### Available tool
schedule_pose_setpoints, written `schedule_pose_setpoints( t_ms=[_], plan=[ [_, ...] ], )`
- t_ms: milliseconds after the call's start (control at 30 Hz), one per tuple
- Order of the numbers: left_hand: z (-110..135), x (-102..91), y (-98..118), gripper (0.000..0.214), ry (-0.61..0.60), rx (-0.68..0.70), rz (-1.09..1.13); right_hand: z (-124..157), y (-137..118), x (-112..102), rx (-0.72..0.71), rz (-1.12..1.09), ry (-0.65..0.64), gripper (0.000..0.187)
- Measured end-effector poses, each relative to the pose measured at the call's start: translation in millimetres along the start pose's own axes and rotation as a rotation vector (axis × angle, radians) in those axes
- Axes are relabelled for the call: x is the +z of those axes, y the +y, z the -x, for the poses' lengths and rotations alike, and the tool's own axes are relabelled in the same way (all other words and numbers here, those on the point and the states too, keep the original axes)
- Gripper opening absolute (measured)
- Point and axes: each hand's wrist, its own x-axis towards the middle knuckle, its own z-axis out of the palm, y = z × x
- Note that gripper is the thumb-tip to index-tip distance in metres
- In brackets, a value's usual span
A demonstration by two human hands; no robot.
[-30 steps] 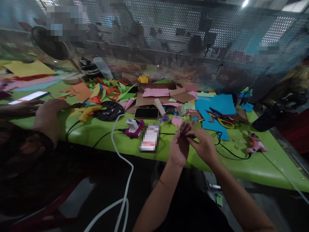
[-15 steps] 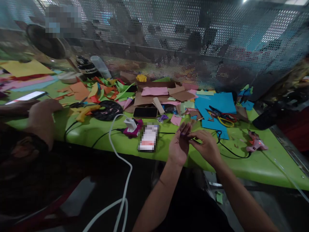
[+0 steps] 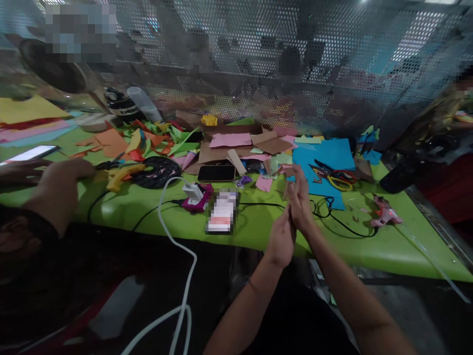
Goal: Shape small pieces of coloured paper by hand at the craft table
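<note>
My left hand [image 3: 283, 239] and my right hand [image 3: 302, 199] are pressed palm to palm over the front part of the table, fingers extended and pointing away from me. Whatever lies between the palms is hidden. Just beyond the fingertips are small scraps of pink paper [image 3: 263, 183] and a blue paper sheet [image 3: 325, 152]. To the left of my hands a phone with a lit screen [image 3: 221, 212] lies on the green table [image 3: 254, 236]. A small purple piece [image 3: 244, 182] rests behind that phone.
Scissors with yellow handles [image 3: 340, 183] lie on the blue paper. At the right is a pink glue gun [image 3: 386, 215] with its black cord. A dark phone [image 3: 216, 173], a purple power adapter [image 3: 197, 198] and a white cable [image 3: 185, 241] are left of centre. Another person's arm [image 3: 61, 190] rests at the left.
Earlier my left palm was turned up with a small purple bit at its fingers, and my right fingers pinched beside it. Now both palms are pressed together. The view has shifted slightly.
</note>
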Motion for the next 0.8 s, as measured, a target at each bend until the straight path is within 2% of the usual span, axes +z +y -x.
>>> schedule_pose_setpoints(
  t_ms=[67,167,233,300,367,433,500,567,633,667,733,767,800],
  plan=[
    [1.0,1.3,9.5,0.062,0.025,-0.014,0.038,18.7,-13.1,3.0,-0.066,0.015,-0.104,0.060],
    [-0.5,2.4,16.4,0.062,0.121,0.132,0.069,47.2,-32.5,3.5,-0.141,0.005,-0.301,0.062],
    [-2.6,4.9,13.4,0.061,0.168,0.195,0.065,50.6,-36.5,3.3,-0.153,-0.025,-0.397,0.066],
    [-4.4,9.2,7.9,0.063,0.210,0.168,0.031,37.0,-31.5,2.9,-0.092,-0.044,-0.393,0.068],
    [-5.5,14.1,3.6,0.065,0.204,0.114,0.017,14.4,-22.3,1.8,-0.006,-0.027,-0.325,0.067],
    [-5.6,18.5,2.0,0.069,0.161,0.067,0.020,-2.6,-16.3,0.3,0.048,0.018,-0.287,0.066],
    [-5.0,22.5,0.9,0.071,0.099,0.056,0.030,-2.7,-18.4,-0.1,0.032,0.059,-0.290,0.067],
    [-3.9,26.9,-2.6,0.066,0.095,0.180,0.032,13.8,-27.0,0.7,-0.051,0.082,-0.341,0.069],
    [-2.7,31.8,-8.4,0.069,0.201,0.555,0.087,34.5,-36.4,2.0,-0.158,0.108,-0.421,0.070],
    [-2.7,34.3,-10.8,0.072,0.216,0.646,0.106,41.7,-39.5,2.4,-0.190,0.121,-0.475,0.072],
    [-4.7,38.9,-10.9,0.073,0.267,0.660,0.120,43.1,-41.2,2.6,-0.201,0.150,-0.531,0.072],
    [-6.7,40.8,-8.0,0.073,0.309,0.617,0.120,37.5,-40.1,2.2,-0.185,0.165,-0.524,0.071],
    [-9.0,42.5,-3.5,0.072,0.343,0.496,0.095,29.2,-38.3,1.5,-0.164,0.179,-0.498,0.070]
  ],
)
